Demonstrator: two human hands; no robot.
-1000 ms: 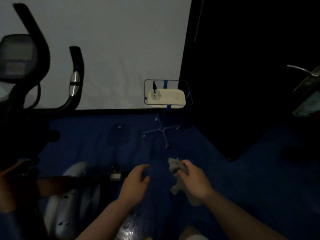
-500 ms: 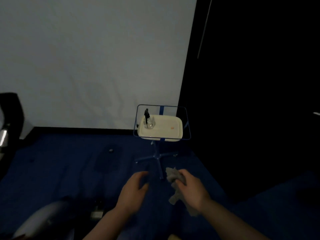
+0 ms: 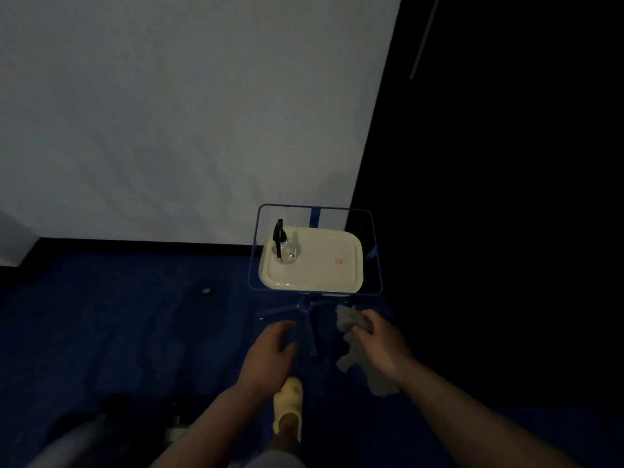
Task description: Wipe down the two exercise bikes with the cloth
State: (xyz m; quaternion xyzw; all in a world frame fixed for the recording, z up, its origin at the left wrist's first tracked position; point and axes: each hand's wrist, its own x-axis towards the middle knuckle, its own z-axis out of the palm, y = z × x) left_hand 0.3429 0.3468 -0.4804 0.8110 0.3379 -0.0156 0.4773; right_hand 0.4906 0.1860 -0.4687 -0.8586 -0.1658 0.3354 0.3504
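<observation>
My right hand (image 3: 381, 346) grips a crumpled grey cloth (image 3: 351, 336), which hangs below the fingers. My left hand (image 3: 270, 352) is held beside it, fingers loosely curled and empty. Only a pale grey rounded part of an exercise bike (image 3: 71, 440) shows at the bottom left corner. Both hands hover just in front of a small stand that carries a tray. The room is dim.
A blue wire-frame stand (image 3: 256, 244) on a star base holds a cream tray (image 3: 337, 282) with a clear spray bottle (image 3: 285, 248) with a black trigger. White wall behind, black curtain at right, blue carpet below. My foot in a yellow clog (image 3: 288, 403) steps forward.
The view has swung right and forward: the bike's handlebars and console left the frame, and the stand with the tray came closer. Both hands kept their pose, the cloth still in the right.
</observation>
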